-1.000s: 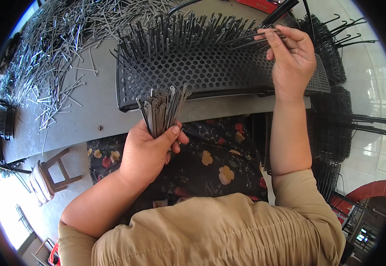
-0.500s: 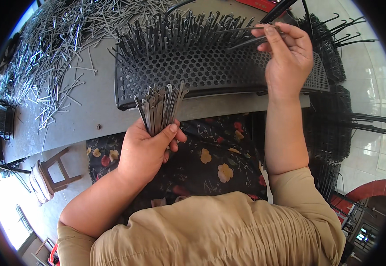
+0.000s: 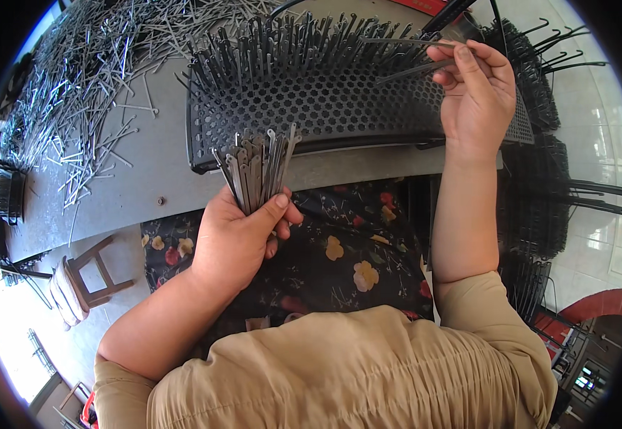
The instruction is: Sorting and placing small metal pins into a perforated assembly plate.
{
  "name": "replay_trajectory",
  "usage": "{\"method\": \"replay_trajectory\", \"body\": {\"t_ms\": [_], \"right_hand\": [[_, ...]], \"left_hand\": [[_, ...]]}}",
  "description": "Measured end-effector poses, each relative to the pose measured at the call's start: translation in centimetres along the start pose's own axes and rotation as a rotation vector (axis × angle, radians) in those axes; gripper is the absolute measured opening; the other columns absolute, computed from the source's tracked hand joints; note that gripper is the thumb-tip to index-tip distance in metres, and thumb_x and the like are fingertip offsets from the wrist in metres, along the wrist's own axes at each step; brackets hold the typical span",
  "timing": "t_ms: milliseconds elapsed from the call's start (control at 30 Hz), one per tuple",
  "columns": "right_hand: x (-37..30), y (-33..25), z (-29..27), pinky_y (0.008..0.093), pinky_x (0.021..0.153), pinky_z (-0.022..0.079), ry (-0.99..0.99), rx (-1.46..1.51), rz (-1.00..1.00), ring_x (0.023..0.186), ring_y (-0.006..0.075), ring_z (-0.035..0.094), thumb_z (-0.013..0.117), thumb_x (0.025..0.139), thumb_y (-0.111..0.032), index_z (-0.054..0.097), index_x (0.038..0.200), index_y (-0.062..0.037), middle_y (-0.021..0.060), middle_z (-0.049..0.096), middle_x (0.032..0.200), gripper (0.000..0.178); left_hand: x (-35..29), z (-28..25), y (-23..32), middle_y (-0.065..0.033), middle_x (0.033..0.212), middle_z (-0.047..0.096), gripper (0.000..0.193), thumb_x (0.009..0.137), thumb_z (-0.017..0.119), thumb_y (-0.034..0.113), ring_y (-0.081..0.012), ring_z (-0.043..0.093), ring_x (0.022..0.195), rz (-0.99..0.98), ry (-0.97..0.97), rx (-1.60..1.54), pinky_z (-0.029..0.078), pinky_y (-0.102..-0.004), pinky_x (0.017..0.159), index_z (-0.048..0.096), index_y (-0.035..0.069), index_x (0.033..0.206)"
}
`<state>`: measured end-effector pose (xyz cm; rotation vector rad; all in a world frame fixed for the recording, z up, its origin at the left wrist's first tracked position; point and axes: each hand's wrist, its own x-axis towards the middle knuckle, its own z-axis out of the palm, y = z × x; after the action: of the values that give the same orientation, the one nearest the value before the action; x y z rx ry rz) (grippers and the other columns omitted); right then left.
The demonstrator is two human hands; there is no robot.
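Observation:
My left hand is closed round an upright bundle of thin metal strips with holed ends, just in front of the table edge. Raised at the upper right, my right hand pinches two similar metal strips between thumb and fingers, pointing left over the rack. That rack is a long black perforated box, with star-shaped holes in its face. Many standing metal strips fill its back rows, while the front holes and the right part carry none. Whether the strips in my right hand touch the rack, I cannot tell.
A large heap of loose metal strips covers the far left of the grey table. A small nut-like piece lies near its front edge. Left below stands a wooden stool. Dark bundles of hooked rods stand to the right.
My right hand has shifted slightly to the right with the strips still pinched in it. My left hand and its bundle have barely moved.

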<state>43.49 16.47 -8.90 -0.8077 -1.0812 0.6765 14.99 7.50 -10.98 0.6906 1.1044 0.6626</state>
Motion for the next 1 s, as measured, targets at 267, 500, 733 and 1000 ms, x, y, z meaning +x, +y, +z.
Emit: {"method": "replay_trajectory", "body": {"t_ms": [267,500,733,1000], "right_hand": [[-4.2,-1.3,3.7,0.0240,0.052,0.055,-0.185,0.442,0.426,0.076,0.0253,0.070,0.058,0.091,-0.002,0.058,0.099,-0.0026,0.0200,0.068,0.091,0.009],[-7.4,-0.7,6.3,0.0224,0.051,0.053,-0.214,0.399,0.536,0.078,0.0239,0.070,0.057,0.091,-0.003,0.059,0.102,-0.0040,0.0175,0.069,0.093,0.011],[-7.1,-1.5,6.7,0.0217,0.054,0.053,-0.207,0.187,0.428,0.077,0.0221,0.069,0.058,0.091,-0.003,0.059,0.101,-0.0022,0.0177,0.069,0.093,0.010],[-0.8,-1.4,2.2,0.0197,0.061,0.050,-0.137,-0.442,-0.195,0.080,0.0162,0.068,0.062,0.089,-0.001,0.064,0.104,0.0025,0.0121,0.070,0.091,0.015]], "left_hand": [[-0.4,0.1,0.0,-0.0136,0.095,0.067,0.013,0.094,0.055,0.009,-0.0181,0.065,0.078,0.128,-0.097,-0.278,0.049,-0.0253,0.048,0.057,0.003,0.106],[-1.0,0.2,0.5,-0.0152,0.096,0.067,0.014,0.094,0.057,0.009,-0.0183,0.066,0.075,0.065,-0.196,-0.330,0.049,-0.0257,0.047,0.057,0.002,0.106],[-0.8,-0.3,-0.2,-0.0080,0.081,0.065,0.011,0.092,0.060,0.009,-0.0115,0.060,0.065,0.077,-0.100,-0.131,0.045,-0.0229,0.046,0.059,0.001,0.100],[-0.5,-0.5,-0.4,-0.0078,0.079,0.065,0.009,0.091,0.060,0.007,-0.0128,0.059,0.064,0.017,-0.020,-0.197,0.044,-0.0232,0.045,0.058,0.001,0.098]]}}
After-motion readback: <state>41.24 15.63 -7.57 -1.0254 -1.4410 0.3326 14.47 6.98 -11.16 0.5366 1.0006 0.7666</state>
